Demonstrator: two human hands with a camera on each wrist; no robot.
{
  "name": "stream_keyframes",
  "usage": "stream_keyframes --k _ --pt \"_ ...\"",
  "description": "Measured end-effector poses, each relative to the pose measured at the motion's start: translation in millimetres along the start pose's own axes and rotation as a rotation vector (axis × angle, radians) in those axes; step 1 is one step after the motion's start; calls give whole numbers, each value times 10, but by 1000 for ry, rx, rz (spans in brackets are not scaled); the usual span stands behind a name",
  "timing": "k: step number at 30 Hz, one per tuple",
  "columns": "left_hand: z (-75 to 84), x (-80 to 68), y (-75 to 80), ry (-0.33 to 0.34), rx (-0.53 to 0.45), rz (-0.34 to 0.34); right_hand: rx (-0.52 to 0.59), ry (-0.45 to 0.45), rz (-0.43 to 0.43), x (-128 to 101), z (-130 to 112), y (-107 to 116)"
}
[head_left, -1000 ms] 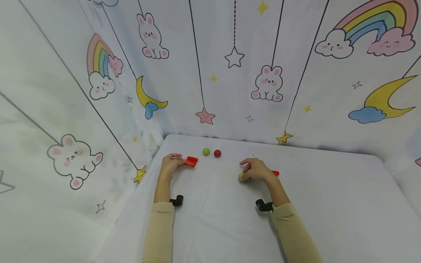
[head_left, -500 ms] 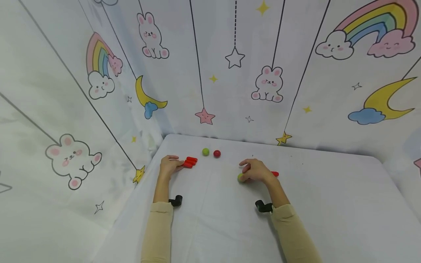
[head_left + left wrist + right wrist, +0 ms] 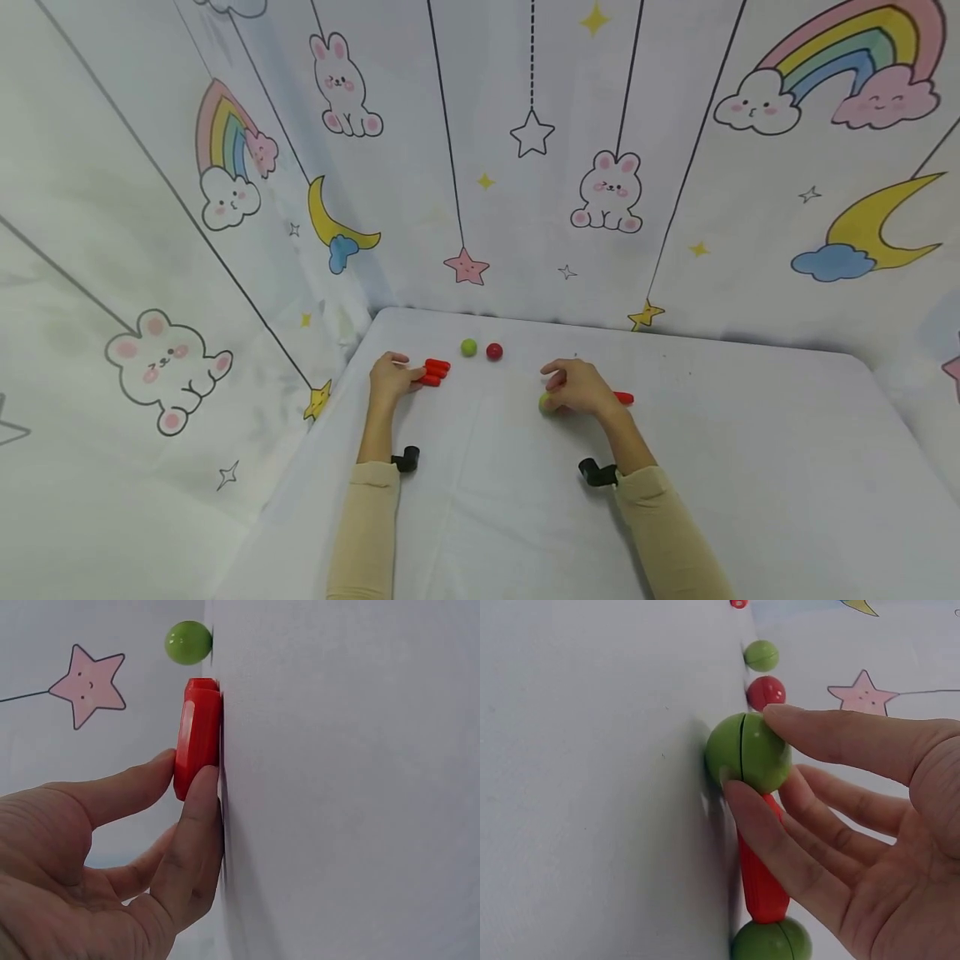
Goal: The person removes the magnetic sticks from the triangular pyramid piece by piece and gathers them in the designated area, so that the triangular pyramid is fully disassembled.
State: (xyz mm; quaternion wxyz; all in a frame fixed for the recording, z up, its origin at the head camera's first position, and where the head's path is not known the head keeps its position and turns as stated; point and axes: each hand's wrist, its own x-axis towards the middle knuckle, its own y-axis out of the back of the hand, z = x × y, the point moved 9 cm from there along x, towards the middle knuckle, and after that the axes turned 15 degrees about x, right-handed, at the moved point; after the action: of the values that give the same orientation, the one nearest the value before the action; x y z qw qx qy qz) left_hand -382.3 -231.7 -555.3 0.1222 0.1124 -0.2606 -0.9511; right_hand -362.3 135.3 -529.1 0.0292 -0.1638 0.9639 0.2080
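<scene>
Hardly anything has shifted over the last second: the left hand point(image 3: 392, 379) has drawn in a touch on the red block point(image 3: 433, 372), which now lies a little nearer the wrist, and the right hand point(image 3: 579, 387) has stayed where it was.

The left hand pinches the red block between thumb and forefinger point(image 3: 196, 825), flat on the white table point(image 3: 750, 467); the other fingers curl loosely behind. The right hand holds a rod toy: a red bar point(image 3: 759, 879) with a green ball point(image 3: 748, 752) on one end and a second green ball point(image 3: 771, 941) on the other. Forefinger and thumb close on the first ball from either side, and the remaining fingers lie spread along the bar. The toy rests on the table, to the right of centre, well apart from the red block.

Counting up: two green balls on the bar, one loose green ball point(image 3: 468, 347) and one loose red ball point(image 3: 494, 352) just beside each other near the back edge, between the two hands. A further small red thing shows beyond them in the right wrist view, too small to tell what it is.

A black strap-mounted camera point(image 3: 406, 457) sits on each wrist above beige sleeves point(image 3: 366, 533).
</scene>
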Motion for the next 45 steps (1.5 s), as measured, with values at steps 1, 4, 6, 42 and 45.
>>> stream_keyframes --k 1,4,6,42,45 --pt "-1 -2 -7 1 0 -3 8 -3 5 -6 -4 -2" --pt "-11 -12 -26 6 -7 -18 28 -7 14 -24 -10 -5" --pt "-20 -24 -35 5 -14 -32 28 -8 21 -35 -2 -3" --pt "131 -13 121 -98 94 -9 -44 186 275 -343 133 520" --pt "200 -36 104 -111 85 -11 -10 164 280 -337 180 580"
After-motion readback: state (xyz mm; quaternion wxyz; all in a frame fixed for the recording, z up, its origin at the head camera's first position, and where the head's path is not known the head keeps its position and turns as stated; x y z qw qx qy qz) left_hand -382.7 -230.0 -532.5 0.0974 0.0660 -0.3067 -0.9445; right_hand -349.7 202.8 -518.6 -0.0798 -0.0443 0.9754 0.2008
